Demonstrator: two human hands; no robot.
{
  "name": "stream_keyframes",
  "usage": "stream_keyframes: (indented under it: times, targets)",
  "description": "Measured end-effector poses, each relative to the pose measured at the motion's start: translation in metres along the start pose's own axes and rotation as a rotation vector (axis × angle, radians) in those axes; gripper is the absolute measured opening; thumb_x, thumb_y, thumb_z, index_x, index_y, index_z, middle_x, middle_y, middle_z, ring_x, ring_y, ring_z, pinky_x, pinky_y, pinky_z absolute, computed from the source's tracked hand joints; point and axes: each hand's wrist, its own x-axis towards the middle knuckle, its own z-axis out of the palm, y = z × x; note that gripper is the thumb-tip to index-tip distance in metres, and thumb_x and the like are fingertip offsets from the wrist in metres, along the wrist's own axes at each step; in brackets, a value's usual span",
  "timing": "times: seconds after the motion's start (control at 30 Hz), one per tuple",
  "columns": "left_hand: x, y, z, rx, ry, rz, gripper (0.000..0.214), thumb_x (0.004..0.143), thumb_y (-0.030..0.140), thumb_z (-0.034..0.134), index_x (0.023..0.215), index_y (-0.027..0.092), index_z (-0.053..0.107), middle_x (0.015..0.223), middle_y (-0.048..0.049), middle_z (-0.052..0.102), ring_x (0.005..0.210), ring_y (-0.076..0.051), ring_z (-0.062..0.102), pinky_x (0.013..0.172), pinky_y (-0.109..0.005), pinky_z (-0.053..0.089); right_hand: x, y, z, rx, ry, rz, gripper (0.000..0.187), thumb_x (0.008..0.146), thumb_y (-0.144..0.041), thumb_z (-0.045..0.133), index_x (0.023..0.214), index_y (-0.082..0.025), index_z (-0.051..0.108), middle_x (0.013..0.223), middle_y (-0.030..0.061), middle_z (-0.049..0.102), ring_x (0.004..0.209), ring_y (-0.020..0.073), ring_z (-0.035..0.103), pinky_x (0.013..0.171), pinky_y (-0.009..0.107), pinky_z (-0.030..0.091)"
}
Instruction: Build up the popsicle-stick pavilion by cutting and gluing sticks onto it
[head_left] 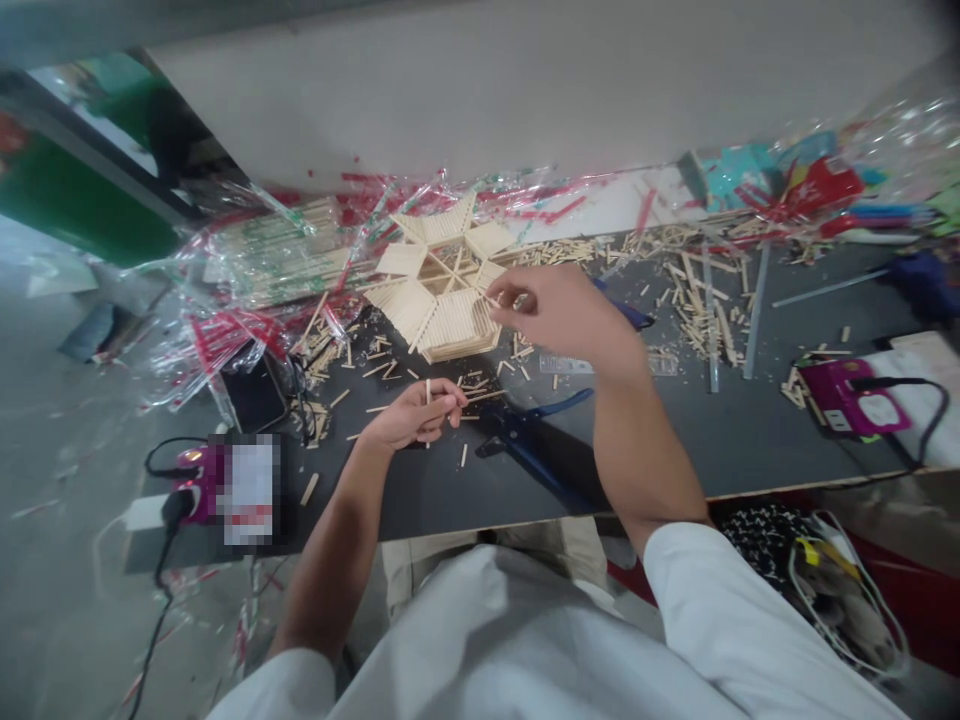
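Note:
A star-shaped structure of thin wooden sticks (459, 318) lies on the dark tabletop, with spokes crossing its open middle. My right hand (566, 312) is over its right edge, thumb and fingers pinched together; whatever they hold is hidden or too small to name. Lower and to the left, my left hand (416, 415) is closed around a short wooden stick (428, 390) that points up between the fingers. Beneath and beside this hand are loose sticks (480, 397). A dark blue tool with long handles (525, 440) lies just right of it.
Bundled sticks in plastic wrap (277, 250) sit at the back left. A clear ruler (566, 364), stick offcuts (709, 310) and translucent rods (756, 310) lie to the right. A black phone (253, 388) and purple power boxes with cables (855, 397) flank the work area.

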Motion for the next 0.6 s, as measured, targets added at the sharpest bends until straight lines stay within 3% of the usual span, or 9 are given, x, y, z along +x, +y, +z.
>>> stream_keyframes:
  times: [0.13,0.6]
  targets:
    - [0.001,-0.001,-0.002,-0.004,-0.009,-0.005,0.038,0.090,0.048,0.086,0.098,0.014,0.070,0.072,0.0018,0.069,0.039,0.003,0.020,0.035,-0.013,0.023,0.009,-0.001,0.007,0.099,0.157,0.125,0.012,0.094,-0.023,0.071,0.088,-0.021,0.081,0.090,0.0059,0.080,0.086,0.0236,0.073,0.089,0.042,0.057]
    - [0.002,0.002,0.003,-0.004,-0.013,-0.021,0.043,0.087,0.049,0.089,0.097,0.013,0.069,0.073,0.0008,0.070,0.039,0.003,0.021,0.035,-0.013,0.024,0.020,-0.005,0.018,0.037,0.140,0.212,0.014,0.090,-0.028,0.078,0.082,-0.020,0.086,0.084,0.0059,0.081,0.086,0.0241,0.076,0.092,0.041,0.057]
